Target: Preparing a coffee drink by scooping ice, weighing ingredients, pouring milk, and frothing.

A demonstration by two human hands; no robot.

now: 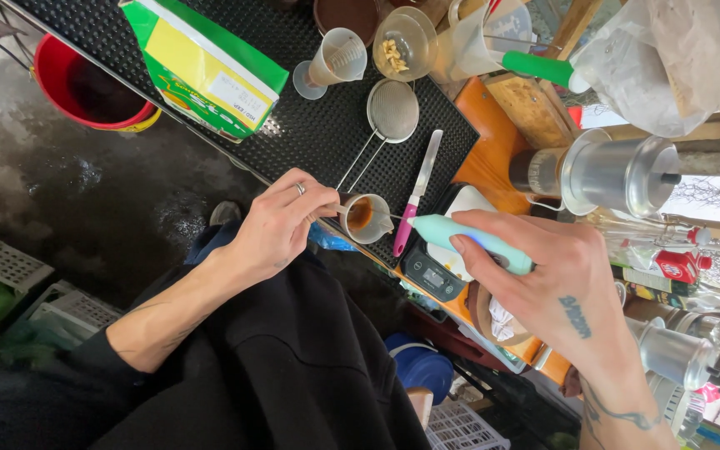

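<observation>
Far left we see a red bucket (85, 87) on the wet floor, well below the counter edge. Next, a green and yellow carton (206, 71) lies on the black rubber mat (310, 125), tilted, long axis running upper left to lower right. Our left hand (281, 221) sits at the mat's near edge, ring on 1 finger, fingers pinched together on the handle of the small measuring cup (367, 218). The cup stands upright on the mat, brown liquid inside, mouth facing the camera. Above it: a clear jigger (335, 60), a glass cup with bits in it (400, 42), and a mesh strainer (392, 112) lying flat with its wire handle running down-left toward the cup. Just right of the cup, a pink-handled knife (417, 196) lies on the mat, blade pointing up, handle end down. A small digital scale (439, 258) sits just right of the knife's handle. Our right hand (556, 279) is clamped around the pale teal handheld frother (468, 237), thumb on top. Long axis runs roughly horizontal, slightly tilted, its front end pointing left toward the cup; whether the wand touches the liquid we cannot tell. Far right: a metal drip filter (618, 175) on its side and bottles (668, 267).
</observation>
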